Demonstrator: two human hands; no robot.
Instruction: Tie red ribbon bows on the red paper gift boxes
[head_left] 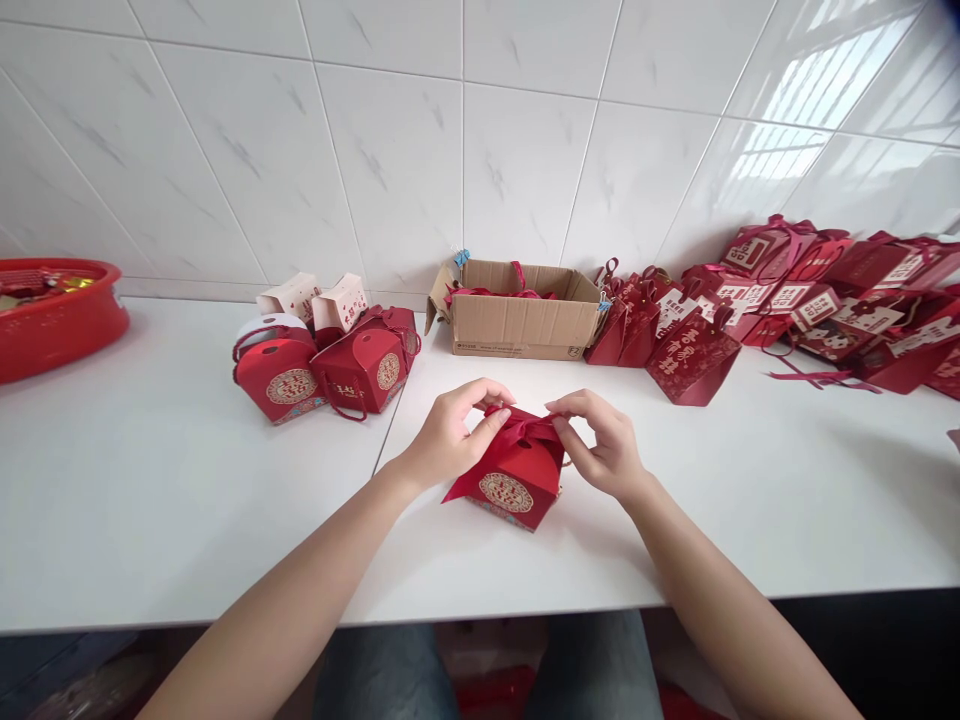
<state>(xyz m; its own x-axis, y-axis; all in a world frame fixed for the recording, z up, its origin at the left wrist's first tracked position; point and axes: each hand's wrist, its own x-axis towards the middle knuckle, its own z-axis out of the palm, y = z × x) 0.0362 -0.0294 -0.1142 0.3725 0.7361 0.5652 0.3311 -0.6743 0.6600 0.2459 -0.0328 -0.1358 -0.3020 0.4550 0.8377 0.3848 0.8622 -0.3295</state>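
Note:
In front of me on the white table stands a red gift box (507,492) with a round gold emblem on its near face. A red ribbon (523,432) is looped in a bow on top of it, and one tail hangs down at the left. My left hand (463,425) pinches the bow's left side between thumb and fingers. On the other side, my right hand (598,440) has thumb and forefinger closed on the right part of the ribbon. The fingers partly cover the bow's ends.
Two red gift boxes (285,378) and two white boxes (341,303) stand at the left. A cardboard box (517,325) holding ribbons is at the wall. Several dark red gift boxes (694,355) crowd the right. A red basin (60,330) sits far left.

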